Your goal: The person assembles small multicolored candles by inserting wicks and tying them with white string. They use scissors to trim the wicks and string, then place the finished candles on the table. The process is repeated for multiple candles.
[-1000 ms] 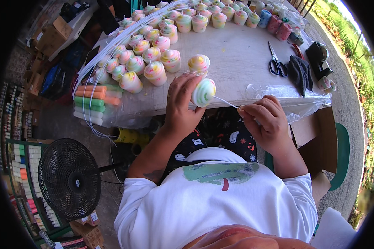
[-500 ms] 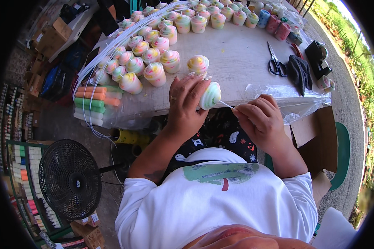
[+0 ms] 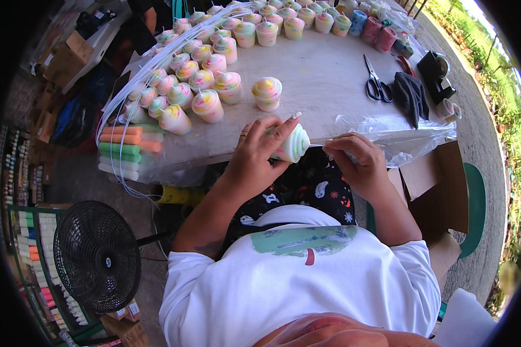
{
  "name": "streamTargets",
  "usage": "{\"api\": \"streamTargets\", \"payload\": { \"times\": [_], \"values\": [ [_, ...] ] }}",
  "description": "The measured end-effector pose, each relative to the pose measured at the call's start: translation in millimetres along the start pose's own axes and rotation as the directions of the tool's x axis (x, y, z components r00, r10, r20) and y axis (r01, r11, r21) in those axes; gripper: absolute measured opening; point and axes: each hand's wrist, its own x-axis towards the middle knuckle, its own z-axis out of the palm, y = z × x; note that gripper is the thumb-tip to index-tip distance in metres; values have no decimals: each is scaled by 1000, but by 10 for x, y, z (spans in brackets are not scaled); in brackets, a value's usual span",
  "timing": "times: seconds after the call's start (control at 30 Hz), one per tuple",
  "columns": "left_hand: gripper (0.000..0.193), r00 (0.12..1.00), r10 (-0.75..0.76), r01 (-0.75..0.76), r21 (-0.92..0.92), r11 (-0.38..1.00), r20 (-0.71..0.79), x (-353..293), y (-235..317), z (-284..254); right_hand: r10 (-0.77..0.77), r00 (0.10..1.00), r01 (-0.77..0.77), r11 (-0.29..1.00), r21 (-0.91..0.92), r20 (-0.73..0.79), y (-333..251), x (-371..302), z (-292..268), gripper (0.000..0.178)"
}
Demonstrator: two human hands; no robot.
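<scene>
My left hand (image 3: 260,149) is wrapped round a swirl-topped candle (image 3: 296,144) in white and pale green, tipped so its top faces right. My right hand (image 3: 358,159) is a short way off from that top, thumb and fingertips pinched together. Whether the candle's wick is between those fingertips is too fine to make out. One finished-looking candle (image 3: 267,94) with yellow and pink swirls stands upright on the table (image 3: 324,75), just beyond my left hand. Rows of similar candles (image 3: 207,106) with white wicks stand at the left and far side.
A bundle of long white wicks (image 3: 118,101) arcs along the table's left side, over orange, green and white candle sticks (image 3: 120,148). Scissors (image 3: 376,84), a dark cloth (image 3: 411,98) and a tape dispenser (image 3: 437,75) lie right. Plastic sheeting (image 3: 382,136) covers the near-right edge. A fan (image 3: 98,254) stands left.
The wick that stretched from the candle to my right fingertips no longer shows clearly. My left index finger has lifted and stretched forward; the candle is still in that hand. The view has shifted slightly.
</scene>
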Motion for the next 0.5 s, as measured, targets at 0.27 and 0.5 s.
{"api": "streamTargets", "payload": {
  "times": [0.27, 0.5],
  "values": [
    [100, 975, -219, 179, -515, 838, -18, -69, 3, 14, 138, 987, -154, 965, 210, 88, 140, -105, 145, 19],
    [84, 952, -284, 204, -932, 299, 117, 6, 61, 275, 273, 956, -286, 798, 530, 105, 158, -287, 332, 48]
  ]
}}
